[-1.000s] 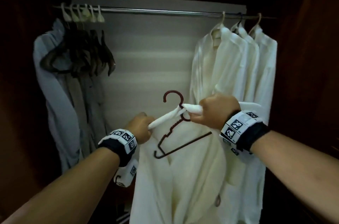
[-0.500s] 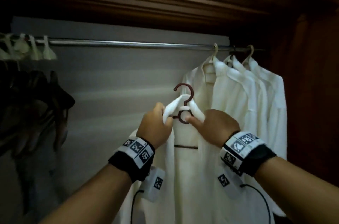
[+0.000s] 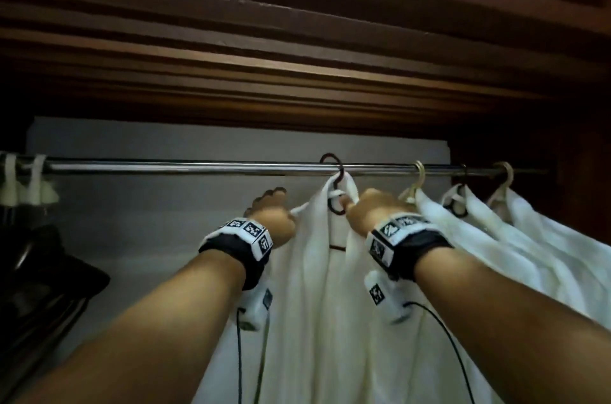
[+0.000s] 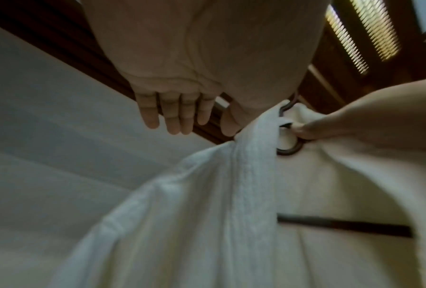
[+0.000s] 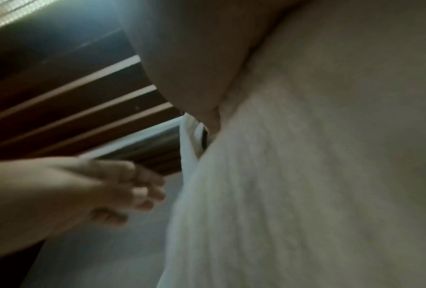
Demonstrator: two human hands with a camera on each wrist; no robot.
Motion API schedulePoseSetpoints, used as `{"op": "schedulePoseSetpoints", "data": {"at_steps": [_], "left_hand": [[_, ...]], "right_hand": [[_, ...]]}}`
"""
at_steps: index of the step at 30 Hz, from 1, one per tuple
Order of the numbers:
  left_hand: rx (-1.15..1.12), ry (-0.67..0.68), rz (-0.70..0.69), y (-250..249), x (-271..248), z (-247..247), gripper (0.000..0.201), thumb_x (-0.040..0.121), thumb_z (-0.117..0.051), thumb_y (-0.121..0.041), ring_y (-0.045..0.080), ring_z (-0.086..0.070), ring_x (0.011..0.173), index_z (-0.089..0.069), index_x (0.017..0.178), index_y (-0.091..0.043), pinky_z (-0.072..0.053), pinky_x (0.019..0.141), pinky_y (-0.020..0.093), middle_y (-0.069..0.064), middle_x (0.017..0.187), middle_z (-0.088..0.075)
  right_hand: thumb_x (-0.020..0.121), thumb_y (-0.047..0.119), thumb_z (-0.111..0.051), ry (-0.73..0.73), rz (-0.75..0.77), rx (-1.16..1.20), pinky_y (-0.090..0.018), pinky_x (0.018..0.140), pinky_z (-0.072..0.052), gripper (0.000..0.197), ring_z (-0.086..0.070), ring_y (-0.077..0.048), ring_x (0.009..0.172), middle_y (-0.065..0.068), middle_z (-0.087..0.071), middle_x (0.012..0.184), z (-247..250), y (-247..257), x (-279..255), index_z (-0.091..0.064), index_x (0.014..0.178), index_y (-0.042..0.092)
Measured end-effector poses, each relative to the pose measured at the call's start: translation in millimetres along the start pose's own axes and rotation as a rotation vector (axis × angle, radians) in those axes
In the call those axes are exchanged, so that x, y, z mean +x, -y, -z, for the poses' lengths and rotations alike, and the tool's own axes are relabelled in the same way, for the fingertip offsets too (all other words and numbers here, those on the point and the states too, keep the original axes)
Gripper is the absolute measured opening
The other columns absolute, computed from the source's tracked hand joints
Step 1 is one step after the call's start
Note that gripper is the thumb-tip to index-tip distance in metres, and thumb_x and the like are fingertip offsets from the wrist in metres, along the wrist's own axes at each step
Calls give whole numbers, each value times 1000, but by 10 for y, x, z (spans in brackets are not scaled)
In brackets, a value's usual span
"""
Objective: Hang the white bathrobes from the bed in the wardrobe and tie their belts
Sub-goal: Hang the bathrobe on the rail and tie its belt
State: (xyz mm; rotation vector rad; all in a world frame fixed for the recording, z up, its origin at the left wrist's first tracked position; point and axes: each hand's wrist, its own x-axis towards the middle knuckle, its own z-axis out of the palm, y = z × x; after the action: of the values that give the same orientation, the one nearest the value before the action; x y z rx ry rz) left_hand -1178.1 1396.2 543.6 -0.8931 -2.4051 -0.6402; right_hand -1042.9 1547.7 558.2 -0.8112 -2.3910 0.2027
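Note:
A white bathrobe (image 3: 314,288) hangs on a dark hanger (image 3: 333,163) whose hook sits over the metal rail (image 3: 182,168). My right hand (image 3: 373,210) pinches the hanger's neck ring (image 4: 290,150) just below the hook, pressed into the collar. My left hand (image 3: 269,213) is at the robe's left shoulder. In the left wrist view its fingers (image 4: 174,115) hang loosely with nothing between them, and the thumb lies against the collar (image 4: 253,136). The right wrist view is mostly filled by robe cloth (image 5: 305,194). No belt shows.
Three more white robes (image 3: 496,238) hang on the rail just right of my right hand. White hanger hooks (image 3: 33,185) and dark hangers (image 3: 39,271) crowd the rail's left end. The dark wooden wardrobe top (image 3: 297,56) is close above the rail.
Both hands lifted the hanger with the robe up from chest height, and its hook now sits on the rail. The left hand has released the collar and opened.

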Motion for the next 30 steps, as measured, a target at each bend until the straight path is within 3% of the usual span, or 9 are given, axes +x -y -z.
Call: {"op": "schedulePoseSetpoints", "data": {"at_steps": [3, 5, 8, 13, 17, 21, 24, 28, 30], "left_hand": [[55, 109, -96, 37, 154, -155, 59, 96, -37, -49, 27, -42, 136, -31, 149, -25, -35, 111, 41, 5, 151, -41], [16, 106, -183, 22, 168, -297, 50, 99, -30, -50, 28, -53, 122, -43, 137, -20, -41, 102, 38, 7, 136, -55], [-146, -13, -201, 28, 110, -530, 39, 104, -29, -44, 31, -61, 102, -52, 114, -14, -45, 86, 34, 11, 110, -65], [-136, -171, -190, 144, 9, -623, 52, 100, -17, -53, 28, -60, 82, -55, 87, -21, -44, 71, 35, 5, 90, -67], [-34, -132, -208, 148, 44, -464, 50, 103, -19, -47, 29, -61, 88, -60, 95, -19, -47, 77, 37, 6, 96, -67], [-26, -115, -238, 180, 133, -351, 49, 103, -20, -47, 30, -63, 93, -61, 98, -22, -49, 80, 39, 6, 101, -69], [-10, -161, -233, 283, 45, -392, 48, 102, -19, -49, 29, -64, 91, -60, 94, -26, -45, 73, 33, 4, 99, -70], [41, -233, -256, 340, -134, -476, 50, 101, -17, -51, 33, -64, 91, -59, 100, -24, -39, 68, 33, 5, 98, -70], [8, -228, -295, 356, -162, -449, 51, 101, -17, -50, 35, -63, 90, -60, 97, -23, -40, 67, 33, 7, 96, -69]], "right_hand": [[87, 73, -25, -17, 24, 11, -43, 91, -47, 69, -61, -32, 102, -11, -64, 114, -257, -83, 82, -59, 109, 18], [86, 75, -24, -29, 63, 49, -40, 82, -51, 68, -63, -29, 88, -7, -65, 99, -294, -138, 105, -61, 101, 19], [88, 74, -20, -66, 126, 33, -37, 74, -53, 67, -63, -25, 78, -4, -65, 87, -362, -230, 109, -62, 91, 21], [95, 63, -16, -221, 271, -32, -35, 70, -49, 60, -61, -25, 79, 0, -69, 89, -533, -333, 89, -64, 93, 26], [98, 60, -17, -306, 291, -9, -38, 81, -47, 60, -66, -29, 91, -3, -71, 93, -617, -229, 86, -65, 97, 24], [98, 59, -18, -359, 324, 52, -34, 70, -43, 61, -66, -28, 85, -4, -70, 86, -688, 17, 157, -66, 96, 21], [97, 60, -15, -387, 376, 42, -31, 64, -44, 63, -65, -24, 74, -2, -67, 74, -773, 64, 135, -65, 90, 22], [97, 60, -16, -531, 371, -39, -29, 54, -36, 67, -63, -24, 63, -3, -65, 66, -865, 13, 36, -65, 76, 19], [97, 57, -19, -588, 357, 12, -33, 58, -42, 65, -64, -30, 65, -5, -67, 68, -882, -22, -39, -64, 74, 17]]}}
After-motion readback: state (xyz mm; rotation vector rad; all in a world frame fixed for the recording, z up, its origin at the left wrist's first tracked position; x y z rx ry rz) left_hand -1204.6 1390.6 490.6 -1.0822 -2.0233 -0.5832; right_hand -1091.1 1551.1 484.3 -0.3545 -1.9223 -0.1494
